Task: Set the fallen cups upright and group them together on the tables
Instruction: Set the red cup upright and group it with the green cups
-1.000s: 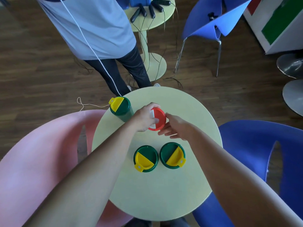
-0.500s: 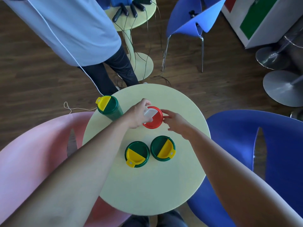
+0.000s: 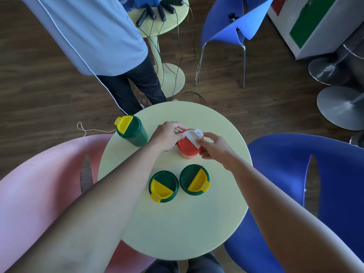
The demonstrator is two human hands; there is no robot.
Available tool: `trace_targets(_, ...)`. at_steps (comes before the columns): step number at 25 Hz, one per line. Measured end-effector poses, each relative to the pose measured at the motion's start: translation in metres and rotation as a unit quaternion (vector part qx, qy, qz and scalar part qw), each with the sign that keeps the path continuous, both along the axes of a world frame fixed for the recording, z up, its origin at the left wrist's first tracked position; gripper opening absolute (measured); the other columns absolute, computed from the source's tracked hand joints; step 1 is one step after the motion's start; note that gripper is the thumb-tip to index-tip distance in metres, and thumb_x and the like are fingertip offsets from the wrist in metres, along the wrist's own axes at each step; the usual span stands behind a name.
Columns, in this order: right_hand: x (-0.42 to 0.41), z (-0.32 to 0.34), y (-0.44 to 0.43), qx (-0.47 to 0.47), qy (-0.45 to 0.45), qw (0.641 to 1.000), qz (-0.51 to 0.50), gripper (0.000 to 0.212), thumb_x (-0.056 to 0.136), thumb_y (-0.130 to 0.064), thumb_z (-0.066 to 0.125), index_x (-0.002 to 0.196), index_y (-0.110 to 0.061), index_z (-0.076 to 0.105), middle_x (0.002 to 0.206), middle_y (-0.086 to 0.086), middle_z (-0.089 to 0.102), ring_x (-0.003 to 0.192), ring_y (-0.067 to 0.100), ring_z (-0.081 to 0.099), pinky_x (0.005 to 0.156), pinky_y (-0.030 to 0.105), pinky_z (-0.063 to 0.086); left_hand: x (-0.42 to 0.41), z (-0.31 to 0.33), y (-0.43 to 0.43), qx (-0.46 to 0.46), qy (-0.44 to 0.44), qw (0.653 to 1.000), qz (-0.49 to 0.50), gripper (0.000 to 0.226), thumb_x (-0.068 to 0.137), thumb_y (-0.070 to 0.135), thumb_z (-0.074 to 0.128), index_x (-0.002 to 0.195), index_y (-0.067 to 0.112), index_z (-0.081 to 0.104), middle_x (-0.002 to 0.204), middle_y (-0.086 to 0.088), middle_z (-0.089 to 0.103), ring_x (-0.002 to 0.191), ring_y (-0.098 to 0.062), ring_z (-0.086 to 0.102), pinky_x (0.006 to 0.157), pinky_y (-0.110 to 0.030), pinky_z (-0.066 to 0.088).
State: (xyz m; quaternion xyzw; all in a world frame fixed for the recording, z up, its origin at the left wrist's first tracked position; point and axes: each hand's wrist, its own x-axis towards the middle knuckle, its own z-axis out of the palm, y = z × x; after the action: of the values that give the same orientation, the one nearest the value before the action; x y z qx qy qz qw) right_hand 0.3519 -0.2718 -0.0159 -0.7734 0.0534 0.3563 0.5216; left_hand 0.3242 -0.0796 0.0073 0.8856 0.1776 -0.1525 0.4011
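A pink cup with a red lid stands upright in the middle of the round pale-yellow table. Its white flap is raised. My left hand grips the lid's left rim. My right hand pinches the white flap and the lid's right side. Two green cups with yellow flaps stand side by side nearer to me, one on the left and one on the right. A third green cup stands upright at the table's far left edge.
A pink chair is on the left and a blue chair on the right. A person stands beyond the table. Behind is a second small table with black handles and cables, another blue chair and metal stool bases.
My right hand has closed in on the red lid and taken the white flap, which has swung up and to the right. The camera view shifted slightly.
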Motion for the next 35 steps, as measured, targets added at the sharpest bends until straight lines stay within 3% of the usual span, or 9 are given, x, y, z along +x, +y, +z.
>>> trace_targets(5, -0.005, 0.001, -0.008, -0.021, -0.004, 0.999, 0.031, 0.036, 0.088, -0.041, 0.065, 0.119, -0.021, 0.067, 0.091, 0.016, 0.076, 0.082, 0.028, 0.076, 0.076, 0.039, 0.064, -0.003, 0.000, 0.003, -0.011, 0.014, 0.999, -0.039, 0.022, 0.090, 0.023, 0.068, 0.112, 0.022, 0.071, 0.110, -0.006, 0.075, 0.097, -0.021, 0.070, 0.088, -0.042, 0.059)
trace_targets(16, -0.014, 0.015, -0.016, -0.074, -0.053, 0.992, 0.087, 0.038, 0.092, -0.043, 0.058, 0.125, -0.027, 0.064, 0.094, 0.006, 0.075, 0.078, 0.016, 0.075, 0.056, 0.027, 0.058, -0.018, -0.010, 0.003, -0.057, 0.017, 0.998, -0.029, 0.020, 0.087, 0.028, 0.068, 0.107, 0.029, 0.070, 0.106, -0.005, 0.075, 0.098, -0.025, 0.070, 0.086, -0.047, 0.060)
trace_targets(24, -0.009, 0.020, -0.012, -0.099, -0.038, 0.988, 0.112, 0.035, 0.094, -0.045, 0.054, 0.125, -0.031, 0.059, 0.100, 0.004, 0.075, 0.085, 0.018, 0.074, 0.060, 0.027, 0.057, -0.022, -0.014, 0.006, -0.084, 0.026, 0.996, 0.000, 0.026, 0.090, 0.021, 0.068, 0.116, 0.022, 0.069, 0.107, -0.006, 0.073, 0.098, -0.025, 0.071, 0.083, -0.045, 0.062)
trace_targets(29, -0.009, 0.020, -0.009, -0.116, -0.022, 0.986, 0.120, 0.036, 0.093, -0.049, 0.055, 0.121, -0.028, 0.059, 0.102, 0.005, 0.074, 0.094, 0.023, 0.072, 0.066, 0.032, 0.056, -0.024, -0.011, 0.004, -0.052, 0.000, 0.998, -0.023, 0.029, 0.094, 0.021, 0.064, 0.122, 0.019, 0.067, 0.113, -0.005, 0.072, 0.098, -0.019, 0.068, 0.083, -0.035, 0.061)
trace_targets(35, -0.010, 0.022, -0.006, -0.140, -0.020, 0.983, 0.119, 0.042, 0.092, -0.052, 0.055, 0.120, -0.022, 0.061, 0.103, 0.006, 0.073, 0.096, 0.025, 0.071, 0.063, 0.030, 0.049, -0.024, -0.010, 0.006, -0.015, -0.010, 0.998, -0.055, 0.032, 0.096, 0.027, 0.061, 0.128, 0.021, 0.064, 0.125, -0.002, 0.068, 0.104, -0.010, 0.058, 0.085, -0.024, 0.047)
